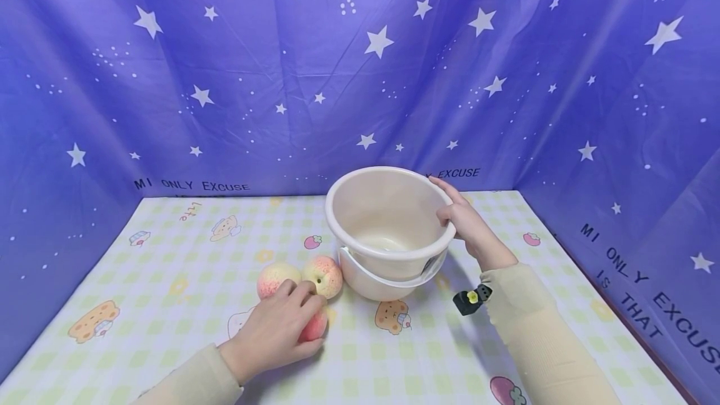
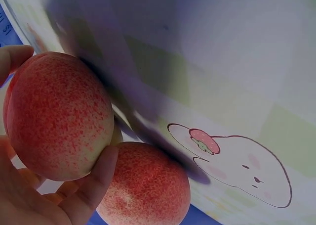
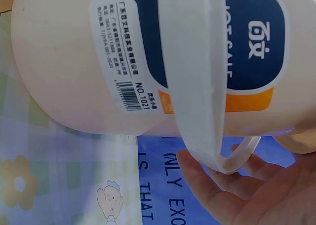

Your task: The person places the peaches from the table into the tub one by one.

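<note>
My left hand (image 1: 281, 324) has its fingers and thumb curled round a red-and-yellow peach (image 2: 59, 116) low over the table. Much of this peach is hidden under the hand in the head view. Just beyond it are two more peaches, one at left (image 1: 275, 277) and one at right (image 1: 324, 275), the latter close beside the bucket. With my right hand (image 1: 464, 220) I grip the right rim of a cream bucket (image 1: 388, 280), thumb inside and fingers outside. The bucket's inside shows no contents. Its white handle (image 3: 195, 81) hangs down across the labelled side.
A pale green checked cloth (image 1: 169, 330) with cartoon prints covers the table. Blue curtains (image 1: 253, 80) with white stars rise along the back and both sides. A small black object with a yellow flower (image 1: 472, 299) is at my right cuff.
</note>
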Demonstrator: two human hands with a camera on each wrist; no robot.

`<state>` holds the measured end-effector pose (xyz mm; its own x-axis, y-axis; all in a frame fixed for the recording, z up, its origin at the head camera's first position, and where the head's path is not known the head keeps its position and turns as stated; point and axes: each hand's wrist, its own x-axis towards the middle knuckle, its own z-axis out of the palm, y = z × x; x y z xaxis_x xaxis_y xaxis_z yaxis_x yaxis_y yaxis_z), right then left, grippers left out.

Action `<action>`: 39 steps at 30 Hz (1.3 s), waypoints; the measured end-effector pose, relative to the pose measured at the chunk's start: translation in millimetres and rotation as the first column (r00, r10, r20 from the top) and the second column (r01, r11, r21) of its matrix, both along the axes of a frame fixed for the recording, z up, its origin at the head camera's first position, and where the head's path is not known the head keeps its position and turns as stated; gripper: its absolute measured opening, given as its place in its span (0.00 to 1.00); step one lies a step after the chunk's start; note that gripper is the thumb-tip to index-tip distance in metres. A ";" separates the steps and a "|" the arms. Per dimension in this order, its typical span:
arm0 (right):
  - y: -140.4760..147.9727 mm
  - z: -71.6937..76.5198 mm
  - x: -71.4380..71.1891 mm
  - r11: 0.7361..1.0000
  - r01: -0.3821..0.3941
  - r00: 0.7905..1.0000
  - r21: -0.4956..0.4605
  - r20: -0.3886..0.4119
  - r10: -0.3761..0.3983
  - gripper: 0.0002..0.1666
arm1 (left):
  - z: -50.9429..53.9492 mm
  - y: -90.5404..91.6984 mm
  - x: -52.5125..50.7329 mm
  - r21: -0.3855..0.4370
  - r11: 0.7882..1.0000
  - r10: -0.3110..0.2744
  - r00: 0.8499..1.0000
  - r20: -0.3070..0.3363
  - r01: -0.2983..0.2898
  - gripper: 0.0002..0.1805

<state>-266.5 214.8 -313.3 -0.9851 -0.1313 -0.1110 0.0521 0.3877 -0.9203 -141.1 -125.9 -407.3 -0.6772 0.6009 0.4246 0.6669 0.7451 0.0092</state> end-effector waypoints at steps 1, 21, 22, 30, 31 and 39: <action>0.0 0.0 0.0 1.000 0.000 1.000 0.001 0.000 0.000 0.59 | 0.1 0.2 0.2 0.001 1.000 -0.001 1.000 0.000 0.001 0.24; 0.1 0.2 -0.3 1.000 0.002 1.000 0.004 0.000 -0.002 0.59 | -9.3 1.8 1.5 0.020 1.000 -0.023 1.000 0.001 0.023 0.28; 0.1 0.2 -0.3 1.000 0.002 1.000 0.003 0.001 -0.002 0.59 | -9.0 1.7 1.6 0.022 0.999 -0.025 1.000 0.000 0.025 0.28; 0.2 0.3 -0.5 1.000 0.002 1.000 0.003 0.000 -0.002 0.59 | -5.5 2.3 3.4 0.028 0.999 -0.032 0.999 0.030 0.031 0.27; 0.3 0.3 -0.5 1.000 0.002 1.000 0.005 -0.001 -0.002 0.59 | -5.1 2.5 3.6 0.028 0.999 -0.032 0.999 0.036 0.032 0.27; 0.9 -0.6 -1.4 1.000 0.002 1.000 -0.005 -0.004 -0.002 0.59 | -4.1 2.5 3.5 0.026 0.999 -0.034 0.998 0.048 0.033 0.26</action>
